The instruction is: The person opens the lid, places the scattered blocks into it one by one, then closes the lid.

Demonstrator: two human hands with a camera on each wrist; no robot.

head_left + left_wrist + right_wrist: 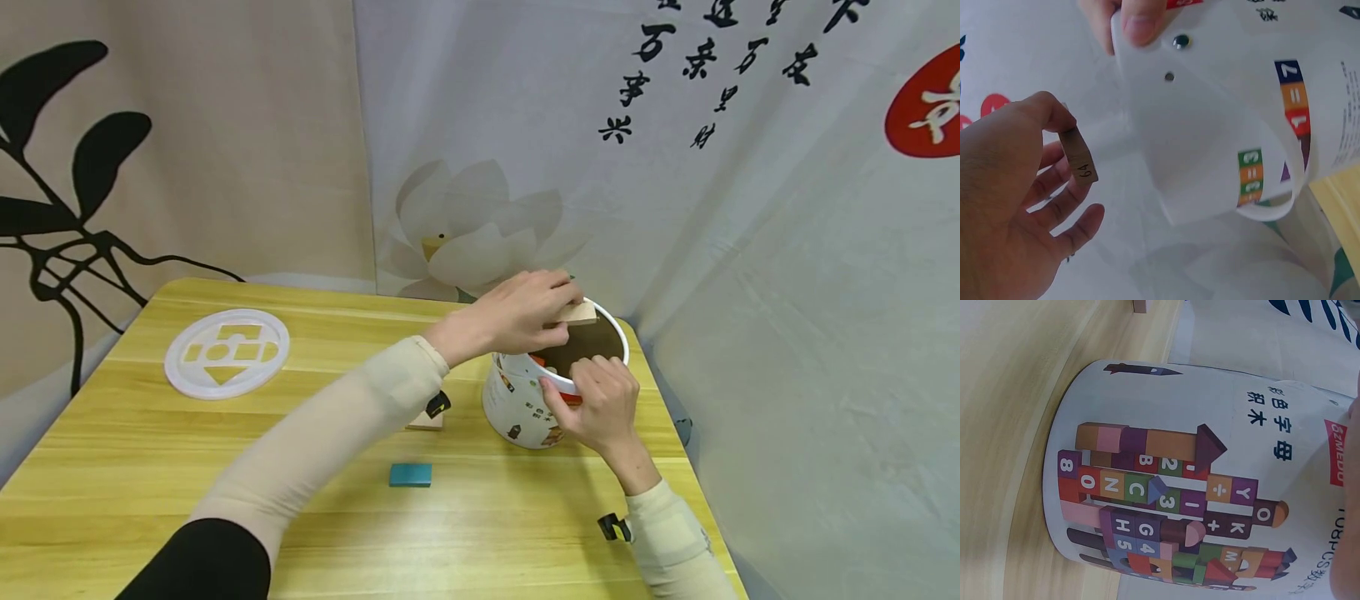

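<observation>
My left hand [521, 312] is over the mouth of a white bucket [517, 417], pinching a flat, pale wooden block [580, 313]. In the left wrist view the same block [1079, 155] shows a dark "64" marking, and its top end is between the thumb and fingers. On the near right side, my right hand [602, 400] grips the bucket's rim, thumb outside and fingers curled over the edge. The bucket leans a little, and a few coloured pieces [538, 361] show inside it. Printed toy blocks and letters cover its wall [1166, 487]. A white handle [1297, 181] hangs at its side.
A blue block [410, 475] lies on the wooden table [337, 533], with a pale wooden block [425, 422] partly hidden behind my left forearm. At the left sits a round white plate [177, 357] with cut-out shapes. A printed cloth [480, 100] hangs behind the table.
</observation>
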